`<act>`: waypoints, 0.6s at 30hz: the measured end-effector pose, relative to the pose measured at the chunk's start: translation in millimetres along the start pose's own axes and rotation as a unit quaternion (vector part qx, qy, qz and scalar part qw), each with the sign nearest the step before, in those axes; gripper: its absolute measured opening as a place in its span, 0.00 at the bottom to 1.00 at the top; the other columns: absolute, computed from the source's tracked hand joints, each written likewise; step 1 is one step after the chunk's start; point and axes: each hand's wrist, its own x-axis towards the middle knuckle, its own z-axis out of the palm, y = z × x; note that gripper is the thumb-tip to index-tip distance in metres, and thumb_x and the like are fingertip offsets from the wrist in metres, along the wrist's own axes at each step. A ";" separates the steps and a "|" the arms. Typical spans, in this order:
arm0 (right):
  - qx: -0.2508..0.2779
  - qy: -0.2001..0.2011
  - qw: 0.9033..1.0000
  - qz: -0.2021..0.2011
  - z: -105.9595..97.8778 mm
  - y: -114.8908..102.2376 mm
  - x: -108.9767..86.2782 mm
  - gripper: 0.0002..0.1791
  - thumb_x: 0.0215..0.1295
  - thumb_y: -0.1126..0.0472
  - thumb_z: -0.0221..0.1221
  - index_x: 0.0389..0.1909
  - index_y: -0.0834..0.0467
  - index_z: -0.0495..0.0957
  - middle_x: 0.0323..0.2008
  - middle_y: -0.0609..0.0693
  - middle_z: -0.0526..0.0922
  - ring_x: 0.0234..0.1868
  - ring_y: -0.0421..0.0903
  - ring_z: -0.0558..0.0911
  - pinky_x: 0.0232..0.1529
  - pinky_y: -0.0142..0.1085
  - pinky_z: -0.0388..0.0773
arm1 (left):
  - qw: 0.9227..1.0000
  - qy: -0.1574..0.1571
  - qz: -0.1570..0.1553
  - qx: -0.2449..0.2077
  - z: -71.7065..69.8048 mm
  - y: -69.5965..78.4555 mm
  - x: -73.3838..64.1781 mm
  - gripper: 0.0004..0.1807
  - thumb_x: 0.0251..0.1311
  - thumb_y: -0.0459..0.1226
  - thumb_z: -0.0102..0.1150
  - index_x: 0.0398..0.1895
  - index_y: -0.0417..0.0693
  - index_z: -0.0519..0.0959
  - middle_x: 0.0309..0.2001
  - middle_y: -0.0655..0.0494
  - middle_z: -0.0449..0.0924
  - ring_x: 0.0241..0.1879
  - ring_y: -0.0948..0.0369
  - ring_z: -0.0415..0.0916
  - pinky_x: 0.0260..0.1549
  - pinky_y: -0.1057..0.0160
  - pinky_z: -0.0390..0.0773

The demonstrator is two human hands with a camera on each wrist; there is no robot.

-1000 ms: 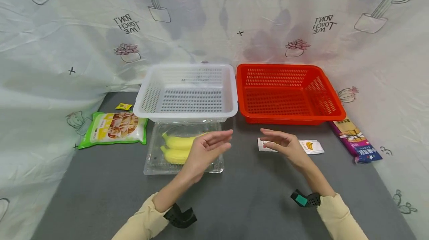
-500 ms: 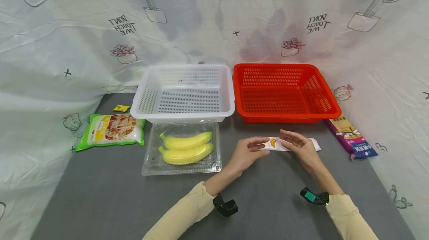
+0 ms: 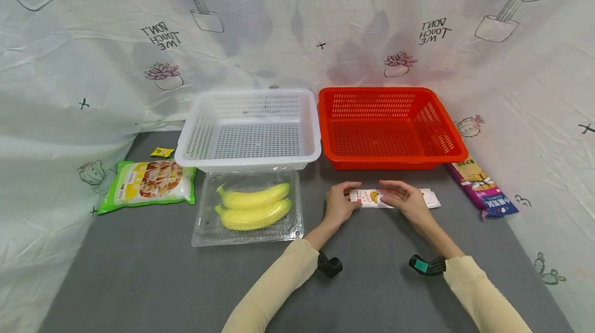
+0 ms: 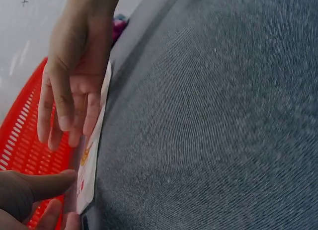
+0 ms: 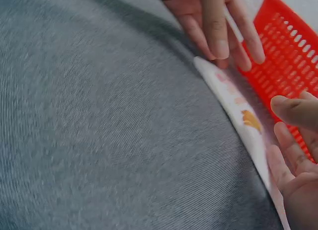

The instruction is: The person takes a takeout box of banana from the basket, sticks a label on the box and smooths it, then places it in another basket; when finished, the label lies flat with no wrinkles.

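White banana-print packet looks light, thin, probably bendy, so pinch near both ends; left hand and right hand beside it, grip wide on each.

Head view: bright, even, diffuse light; mostly crisp.
Pale cactus-printed sheet: soft grey shading in its folds.
Clear rectangular plastic box: small glints along its rim.
Grey woven tabletop: soft shadow beside the cream right sleeve.
Wrist views: dimmer, bluish, softly blurred.
Flat white banana-printed packet: lettering smeared, edge bowed in the right wrist view.
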 end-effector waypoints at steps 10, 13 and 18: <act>-0.084 0.015 0.996 0.021 3.6 4.8 6.6 0.22 0.55 0.78 0.62 0.52 0.78 0.72 0.50 0.76 0.75 0.42 0.36 0.82 0.40 0.26 0.78 | 0.995 0.013 0.040 0.090 2.2 -7.6 1.7 0.19 0.38 0.19 0.71 0.39 0.32 0.84 0.38 0.43 0.84 0.38 0.54 0.81 0.35 0.68 0.79; -0.104 0.018 0.994 0.022 2.5 5.4 7.2 0.21 0.54 0.78 0.63 0.50 0.78 0.73 0.49 0.76 0.76 0.41 0.34 0.81 0.40 0.24 0.77 | 0.994 0.018 0.047 0.097 1.7 -9.5 2.8 0.17 0.37 0.20 0.72 0.37 0.31 0.84 0.37 0.43 0.84 0.38 0.54 0.81 0.35 0.70 0.78; -0.136 0.016 0.990 0.029 -0.4 6.7 9.1 0.20 0.53 0.76 0.65 0.48 0.77 0.75 0.47 0.74 0.77 0.40 0.30 0.80 0.40 0.20 0.75 | 0.993 0.019 0.052 0.105 -0.4 -9.8 3.8 0.17 0.35 0.21 0.73 0.34 0.31 0.84 0.36 0.43 0.84 0.37 0.55 0.81 0.33 0.73 0.77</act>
